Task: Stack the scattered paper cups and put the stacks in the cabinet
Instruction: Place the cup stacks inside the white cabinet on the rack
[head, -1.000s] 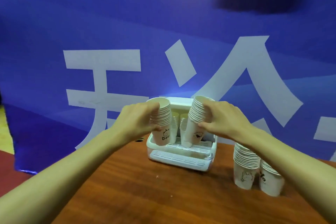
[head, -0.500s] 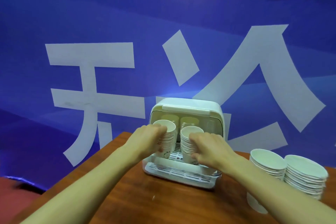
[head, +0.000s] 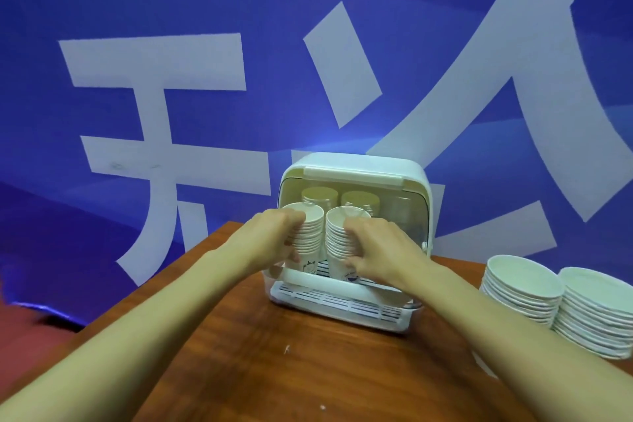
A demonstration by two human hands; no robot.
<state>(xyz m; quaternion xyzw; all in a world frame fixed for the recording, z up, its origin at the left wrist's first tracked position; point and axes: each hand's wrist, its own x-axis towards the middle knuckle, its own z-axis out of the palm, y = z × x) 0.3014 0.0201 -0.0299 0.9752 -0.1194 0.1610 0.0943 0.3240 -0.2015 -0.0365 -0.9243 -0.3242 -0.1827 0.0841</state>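
- Head view, left side: a blue banner [head: 154, 147] hangs behind the wooden table [head: 308, 370].
- The left hand [head: 270, 240] grips the left stack [head: 310, 233] of paper cups, its fingers curled round the stack's left side near the rim.
- The right stack [head: 337, 236] stands just beside the left stack, both upright at the near edge of the open cabinet [head: 359, 164], on its slatted floor.
- The right hand [head: 380, 250] clamps the right stack from its right side, fingers high and thumb low.
- Two back stacks [head: 317, 195] already sit far inside the cabinet, behind the held pair.
- Two waiting stacks [head: 522, 288] stand on the table at the right, well apart from both hands.
- By my judgement the task is past halfway: no loose cups show, and this pair needs releasing before the last two go in.
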